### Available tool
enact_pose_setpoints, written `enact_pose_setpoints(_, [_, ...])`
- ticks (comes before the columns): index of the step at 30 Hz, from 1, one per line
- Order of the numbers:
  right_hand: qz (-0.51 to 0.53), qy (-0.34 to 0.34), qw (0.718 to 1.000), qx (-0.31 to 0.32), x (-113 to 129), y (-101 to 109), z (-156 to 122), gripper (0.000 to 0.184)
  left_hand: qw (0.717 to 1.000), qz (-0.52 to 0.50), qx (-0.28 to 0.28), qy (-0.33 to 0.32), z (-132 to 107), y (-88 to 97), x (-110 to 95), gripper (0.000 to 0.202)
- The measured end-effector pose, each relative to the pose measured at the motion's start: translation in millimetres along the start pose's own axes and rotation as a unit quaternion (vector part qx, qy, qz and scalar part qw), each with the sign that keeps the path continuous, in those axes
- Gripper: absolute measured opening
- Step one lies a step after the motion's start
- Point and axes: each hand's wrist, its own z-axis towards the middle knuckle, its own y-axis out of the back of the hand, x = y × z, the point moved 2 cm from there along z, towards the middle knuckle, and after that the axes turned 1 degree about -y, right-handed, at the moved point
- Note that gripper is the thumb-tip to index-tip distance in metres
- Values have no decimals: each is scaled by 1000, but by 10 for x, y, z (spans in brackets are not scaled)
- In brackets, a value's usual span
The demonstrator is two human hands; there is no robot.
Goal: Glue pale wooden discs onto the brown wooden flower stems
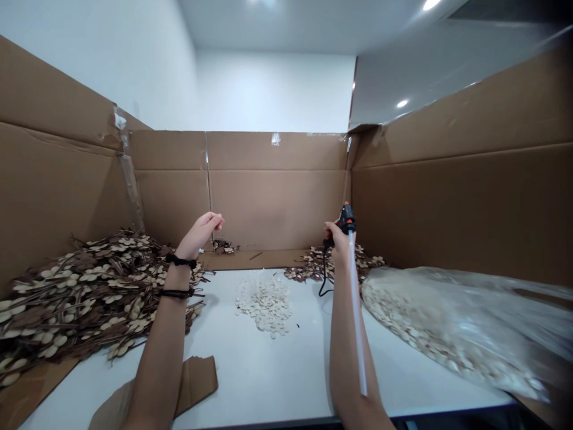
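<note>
My right hand (339, 234) is wrapped round a black and orange hot glue gun (348, 220), raised above the table with its orange tip upward. A long translucent glue stick (357, 316) runs from its back end along my forearm. Opposite it, my left hand (203, 232) is held up with fingers pinched together; whatever may be between the fingertips is too small to make out. Below and between the hands, a loose pile of small pale discs (268, 306) lies on the white table (259, 382).
Flower-shaped brown and cream pieces with thin stems form a big heap (107, 286) at left; a smaller heap (308, 263) lies behind my right hand. At right rests a clear plastic bag (447, 322) of discs. Cardboard walls (277, 203) surround the table; a cardboard piece (199, 379) lies near my left forearm.
</note>
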Motion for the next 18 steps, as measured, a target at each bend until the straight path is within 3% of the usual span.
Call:
enact_pose_setpoints(7, [89, -7, 994, 70, 275, -70, -157, 33, 997, 9, -74, -27, 134, -71, 246, 29])
enact_pose_setpoints(13, [96, -30, 990, 100, 449, -128, -255, 35, 986, 68, -144, -51, 186, 34, 403, 40])
enact_pose_setpoints(18, [82, -37, 983, 159, 532, -194, -339, 35, 984, 99, -141, -53, 187, 121, 467, 26])
